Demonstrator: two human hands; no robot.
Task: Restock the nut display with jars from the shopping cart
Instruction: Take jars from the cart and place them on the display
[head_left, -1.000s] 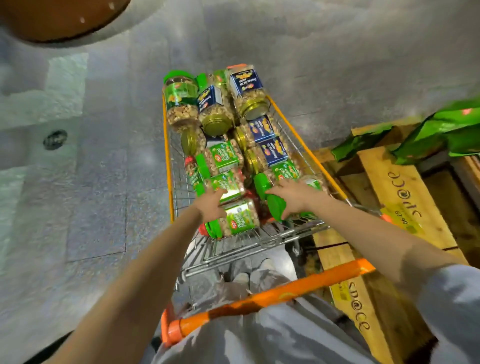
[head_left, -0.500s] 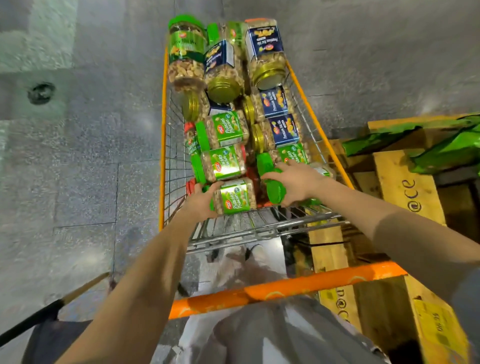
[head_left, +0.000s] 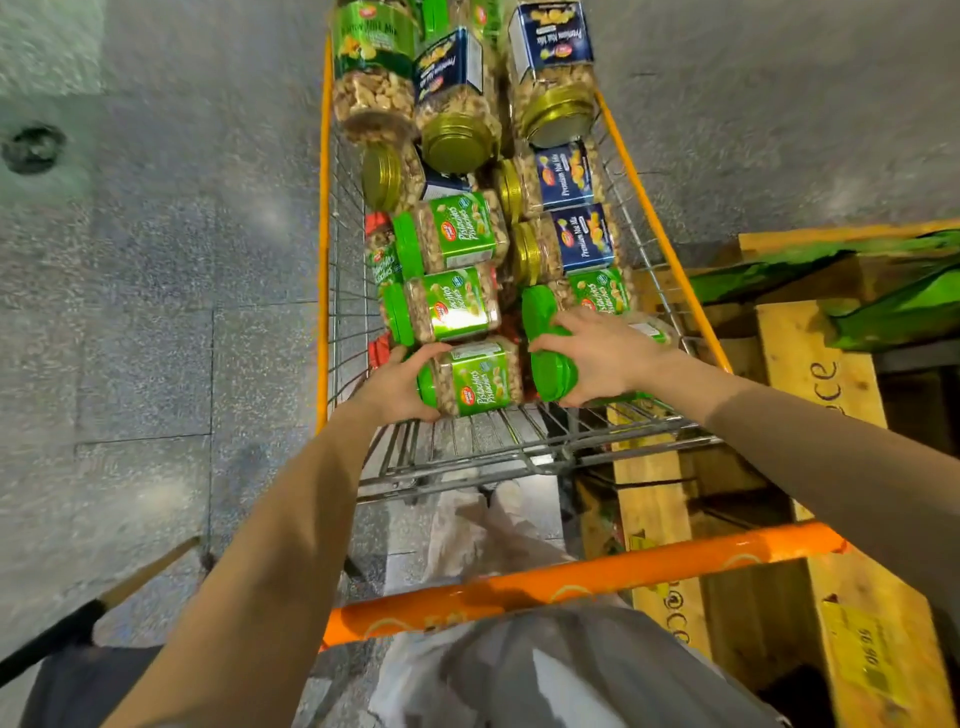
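Note:
A wire shopping cart with orange rims holds several nut jars lying on their sides. My left hand grips the green lid end of the nearest pistachio jar. My right hand curls over another green-lidded jar beside it, which it largely hides. More pistachio jars lie just beyond. Blue-labelled nut mix jars with gold lids fill the far half of the cart.
The orange cart handle crosses in front of my body. Wooden pallet crates with green packaging stand to the right. Grey tiled floor lies to the left, with a dark stick-like object at lower left.
Both hands have closed onto the two nearest jars. My left hand shifted from the jar's top to its lid end. The view dipped lower over the cart.

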